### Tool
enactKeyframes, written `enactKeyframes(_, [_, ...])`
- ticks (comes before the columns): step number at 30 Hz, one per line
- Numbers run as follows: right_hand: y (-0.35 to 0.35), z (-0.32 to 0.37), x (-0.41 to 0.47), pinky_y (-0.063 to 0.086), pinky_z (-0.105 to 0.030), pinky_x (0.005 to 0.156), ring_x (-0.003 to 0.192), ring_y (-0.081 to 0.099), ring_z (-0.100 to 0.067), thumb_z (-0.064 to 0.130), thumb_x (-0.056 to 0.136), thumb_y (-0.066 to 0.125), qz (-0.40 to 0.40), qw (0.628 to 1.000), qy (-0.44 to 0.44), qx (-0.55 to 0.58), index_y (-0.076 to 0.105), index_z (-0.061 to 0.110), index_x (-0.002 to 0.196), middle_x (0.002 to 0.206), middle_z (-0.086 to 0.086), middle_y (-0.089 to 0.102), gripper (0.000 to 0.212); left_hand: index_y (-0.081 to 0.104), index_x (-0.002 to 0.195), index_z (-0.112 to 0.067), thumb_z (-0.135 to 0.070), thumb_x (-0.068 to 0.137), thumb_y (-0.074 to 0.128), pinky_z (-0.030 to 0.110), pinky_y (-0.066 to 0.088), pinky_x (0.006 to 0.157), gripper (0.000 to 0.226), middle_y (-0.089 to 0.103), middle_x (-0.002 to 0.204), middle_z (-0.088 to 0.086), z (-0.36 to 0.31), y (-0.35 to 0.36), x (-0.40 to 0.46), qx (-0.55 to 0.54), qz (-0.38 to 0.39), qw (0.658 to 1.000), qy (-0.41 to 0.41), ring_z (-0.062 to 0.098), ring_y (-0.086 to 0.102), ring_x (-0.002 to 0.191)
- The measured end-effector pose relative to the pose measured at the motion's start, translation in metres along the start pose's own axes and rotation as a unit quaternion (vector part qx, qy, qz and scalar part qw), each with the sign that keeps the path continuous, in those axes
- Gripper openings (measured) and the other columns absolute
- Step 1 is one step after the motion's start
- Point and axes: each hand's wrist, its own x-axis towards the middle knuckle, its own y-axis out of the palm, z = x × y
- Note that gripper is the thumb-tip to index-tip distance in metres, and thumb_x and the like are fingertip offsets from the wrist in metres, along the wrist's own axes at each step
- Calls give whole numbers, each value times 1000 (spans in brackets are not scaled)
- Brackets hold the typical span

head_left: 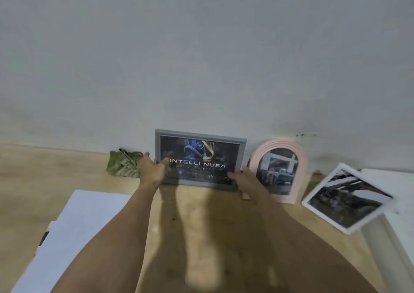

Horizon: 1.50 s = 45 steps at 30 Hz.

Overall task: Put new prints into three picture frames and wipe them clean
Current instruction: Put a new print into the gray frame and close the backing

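The grey frame (200, 159) stands at the bench's (67, 171) back edge against the wall (201, 46), its print in place. Left hand (152, 169) and right hand (243, 177) flank its 2 lower corners with each grip apart, fingers straight, clamped on nothing. To do this well, steady both corners evenly, seating it upright, then fetch the green cloth (124, 163) just left.

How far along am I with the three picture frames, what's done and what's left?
All three frames show a print: the grey frame and the pink arched frame stand against the wall, and the white frame leans at the right. In hand: your left hand and right hand are open at the grey frame's lower corners. The green cloth lies crumpled beside it; whether any wiping is done cannot be told.
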Motion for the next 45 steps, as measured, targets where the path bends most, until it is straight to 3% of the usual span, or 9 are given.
enactKeyframes(6, [36,-4,16,38,-38,108,130,47,-27,25,82,68,-74,997,-25,-23,12,12,152,146,-10,44,90,55,135,-8,-15,96,63,51,47,104,40,63,129,14,41,8,56,-2,40,999,-23,34,59,119])
enactKeyframes(17, [21,-20,-6,55,-45,86,94,68,-22,18,82,62,-124,990,-62,22,71,19,107,97,2,74,27,69,111,-20,-23,97,61,52,51,94,16,72,106,9,77,-32,50,20,52,998,35,29,65,98])
enactKeyframes(24, [-29,-51,-102,59,-27,70,80,72,-11,4,92,58,-85,983,-114,115,71,19,100,88,7,74,21,68,113,-10,-33,97,59,39,49,82,29,69,100,8,55,-26,-38,119,90,988,47,32,63,95])
enactKeyframes(28, [-63,-73,-156,60,-43,74,83,72,-29,10,85,63,-140,976,-100,134,75,10,92,84,-8,75,13,55,99,-7,-32,94,65,36,43,75,28,61,99,13,24,8,-120,177,98,969,145,34,61,98])
enactKeyframes(32, [-71,-71,-196,46,-18,61,58,57,-5,8,86,66,-193,965,-110,138,65,10,74,63,8,62,12,63,123,-7,-36,97,59,35,43,88,39,60,117,12,-18,57,-210,207,119,918,317,31,58,110])
enactKeyframes(35, [-69,-67,-216,38,-30,58,60,46,-18,14,80,67,-248,958,-141,43,60,1,67,59,-7,55,19,72,101,-9,-45,97,55,39,48,80,39,67,105,14,-44,90,-268,242,158,887,360,33,62,102])
enactKeyframes(39, [-51,-50,-239,42,-36,55,62,51,-25,8,83,57,-313,936,-160,-20,58,8,62,60,-12,58,21,58,67,-12,-47,90,63,34,42,63,42,69,83,12,-60,103,-311,221,94,925,295,34,64,83])
enactKeyframes(41, [-36,-38,-251,43,-38,54,73,54,-7,14,87,57,-330,927,-177,-31,60,7,65,61,-12,59,23,65,73,-10,-40,87,69,32,48,67,34,71,80,8,-69,94,-316,175,63,954,236,31,65,78])
enactKeyframes(45, [-4,-16,-271,37,-35,57,74,61,-34,18,83,55,-304,924,-216,-87,71,13,84,80,-11,71,16,73,93,-9,-27,84,70,33,52,72,20,73,94,8,-80,63,-294,157,8,974,166,31,68,88])
